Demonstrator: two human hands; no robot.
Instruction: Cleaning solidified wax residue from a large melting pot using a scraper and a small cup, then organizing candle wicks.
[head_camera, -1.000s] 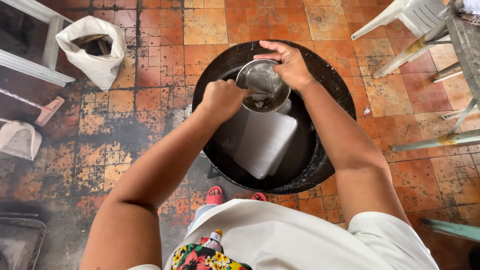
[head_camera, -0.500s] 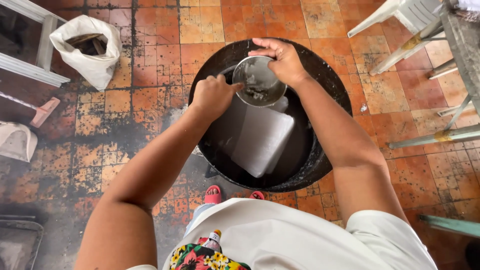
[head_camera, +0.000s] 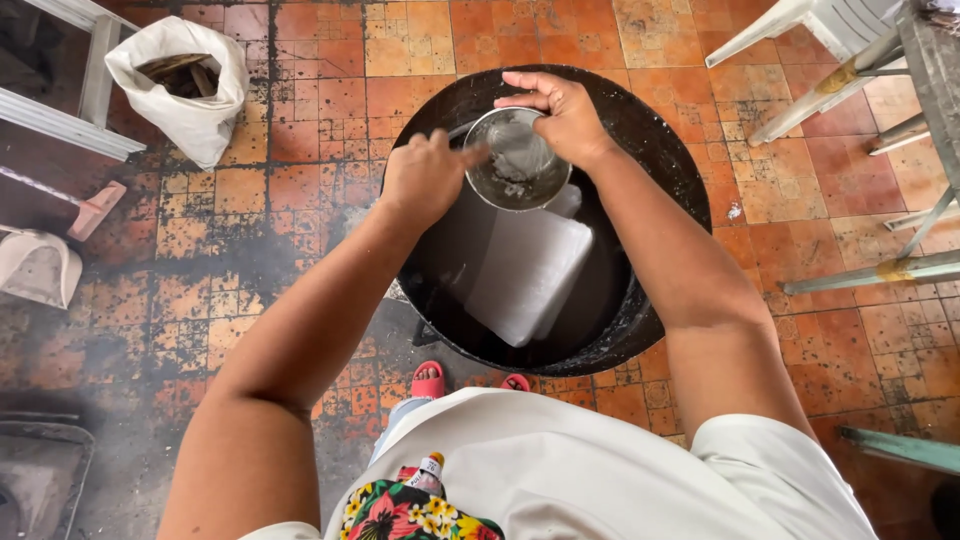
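I hold a small round metal bowl (head_camera: 517, 170) over a big black tub (head_camera: 660, 150) that stands on the tiled floor. My right hand (head_camera: 562, 112) grips the bowl's far rim. Fingers closed, my left hand (head_camera: 425, 175) presses against the bowl's near rim; what it holds, if anything, is hidden. A white rectangular plastic container (head_camera: 528, 270) lies in the dark water inside the tub, just below the bowl.
A white sack (head_camera: 185, 90) with dark pieces stands at the upper left by a grey frame (head_camera: 60, 110). A dustpan (head_camera: 38, 268) lies at the left edge. White chair legs (head_camera: 800, 40) and metal table legs (head_camera: 880, 270) are at the right. My sandalled feet (head_camera: 430, 382) are under the tub's near edge.
My left hand has shifted slightly up and left along the bowl's rim. The bowl has tilted a little, with suds now showing inside. The view drifted slightly.
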